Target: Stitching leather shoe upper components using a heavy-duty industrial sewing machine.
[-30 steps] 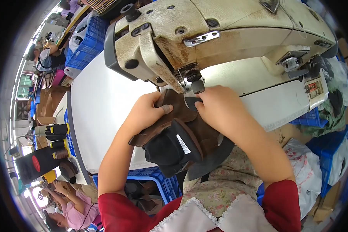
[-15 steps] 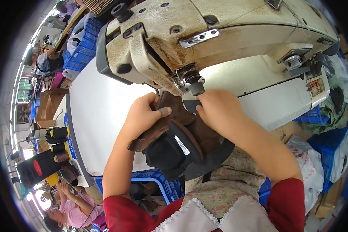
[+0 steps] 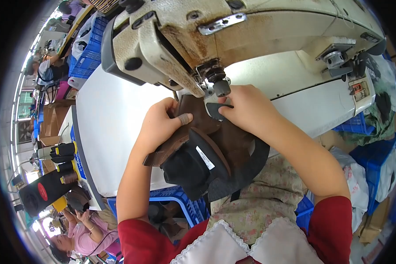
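Head view shows both hands, left hand (image 3: 160, 125) and right hand (image 3: 246, 108), still gripping the brown shoe upper (image 3: 207, 145), now nearer under the sewing machine (image 3: 233, 39) needle.

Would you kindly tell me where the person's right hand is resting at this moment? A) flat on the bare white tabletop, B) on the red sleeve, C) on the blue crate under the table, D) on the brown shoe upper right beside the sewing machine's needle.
D: the right hand presses the brown shoe upper just beneath the sewing machine needle area, opposite the left hand.
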{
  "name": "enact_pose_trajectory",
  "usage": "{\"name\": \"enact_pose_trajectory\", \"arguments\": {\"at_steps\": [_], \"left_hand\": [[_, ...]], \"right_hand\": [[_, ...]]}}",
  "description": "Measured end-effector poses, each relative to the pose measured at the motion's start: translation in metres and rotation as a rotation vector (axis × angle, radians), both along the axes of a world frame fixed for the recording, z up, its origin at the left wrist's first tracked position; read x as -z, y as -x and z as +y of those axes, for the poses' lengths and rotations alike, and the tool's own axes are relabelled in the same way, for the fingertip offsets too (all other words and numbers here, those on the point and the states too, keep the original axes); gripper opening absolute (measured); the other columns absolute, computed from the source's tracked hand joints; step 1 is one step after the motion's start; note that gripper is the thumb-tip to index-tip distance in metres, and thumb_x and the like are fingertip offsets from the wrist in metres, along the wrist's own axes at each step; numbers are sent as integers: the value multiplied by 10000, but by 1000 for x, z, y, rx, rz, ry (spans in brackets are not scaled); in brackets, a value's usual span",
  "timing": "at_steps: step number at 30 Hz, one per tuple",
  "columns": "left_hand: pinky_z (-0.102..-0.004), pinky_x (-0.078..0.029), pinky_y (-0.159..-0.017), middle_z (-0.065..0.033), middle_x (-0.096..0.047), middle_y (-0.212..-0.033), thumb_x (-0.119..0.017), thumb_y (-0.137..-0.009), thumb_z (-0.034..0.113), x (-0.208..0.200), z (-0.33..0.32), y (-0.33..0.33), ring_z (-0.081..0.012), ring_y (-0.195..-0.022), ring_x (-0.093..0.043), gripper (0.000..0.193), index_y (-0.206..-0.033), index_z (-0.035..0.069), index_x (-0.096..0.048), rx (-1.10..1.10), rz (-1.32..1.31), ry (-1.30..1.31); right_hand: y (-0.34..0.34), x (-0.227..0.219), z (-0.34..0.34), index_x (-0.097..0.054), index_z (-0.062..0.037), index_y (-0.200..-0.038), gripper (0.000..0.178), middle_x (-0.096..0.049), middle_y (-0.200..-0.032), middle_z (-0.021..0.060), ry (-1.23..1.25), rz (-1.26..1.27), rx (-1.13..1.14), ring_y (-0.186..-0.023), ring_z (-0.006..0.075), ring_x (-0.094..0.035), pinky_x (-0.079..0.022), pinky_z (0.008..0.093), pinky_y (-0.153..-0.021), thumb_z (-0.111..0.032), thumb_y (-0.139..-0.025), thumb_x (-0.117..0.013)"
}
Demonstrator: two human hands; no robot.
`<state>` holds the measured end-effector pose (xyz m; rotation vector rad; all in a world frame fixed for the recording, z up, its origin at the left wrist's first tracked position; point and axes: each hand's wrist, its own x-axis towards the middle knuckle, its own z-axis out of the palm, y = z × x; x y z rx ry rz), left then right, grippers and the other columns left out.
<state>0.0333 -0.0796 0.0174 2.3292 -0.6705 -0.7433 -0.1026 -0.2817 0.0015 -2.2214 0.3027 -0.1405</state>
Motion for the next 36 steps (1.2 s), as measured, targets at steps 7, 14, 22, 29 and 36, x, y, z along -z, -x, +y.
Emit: {"name": "enact_pose_trajectory", "arguments": {"at_steps": [7, 14, 22, 29, 36], "left_hand": [[-298, -407, -552, -13, -521, -638, -811, -741, 221, -3, 0, 2, -115, -603, -477, 318, -745, 9, -575, -37, 34, 20], [-251, -392, -573, 33, -503, -690, -798, -767, 120, 0, -1, 3, -76, -635, -457, 244, -808, 11, -584, 2, 20, -5], [-259, -390, -570, 27, -501, -671, -811, -757, 162, -7, -3, 5, -79, -633, -456, 282, -784, 14, -572, -17, 14, -8], [-266, -378, -562, 30, -495, -658, -817, -743, 174, -3, 0, 4, -89, -624, -445, 289, -763, 18, -574, -19, 10, 33], [-267, -381, -568, 29, -501, -663, -824, -734, 180, -5, -2, 6, -87, -628, -447, 291, -774, 16, -587, -20, -11, -11]], "right_hand": [[-8, -10, 3, -667, -47, -806, 117, -680, -784, 159, 14, 40, 2, -799, 356, -666, -521, 450, -715, -132, -728, -688], [-1, 7, 6, -659, -61, -851, 140, -677, -827, 146, 61, 32, 10, -836, 345, -659, -512, 452, -723, -148, -746, -688], [0, 9, 9, -649, -68, -876, 140, -677, -828, 142, 96, 19, 8, -838, 347, -654, -506, 460, -728, -159, -774, -682], [4, 5, 10, -642, -68, -889, 148, -683, -837, 144, 103, 29, 6, -839, 352, -655, -509, 461, -735, -160, -784, -691], [4, 6, 8, -671, -71, -950, 217, -703, -889, 155, 98, 59, 3, -851, 338, -678, -522, 435, -747, -214, -796, -724]]}}
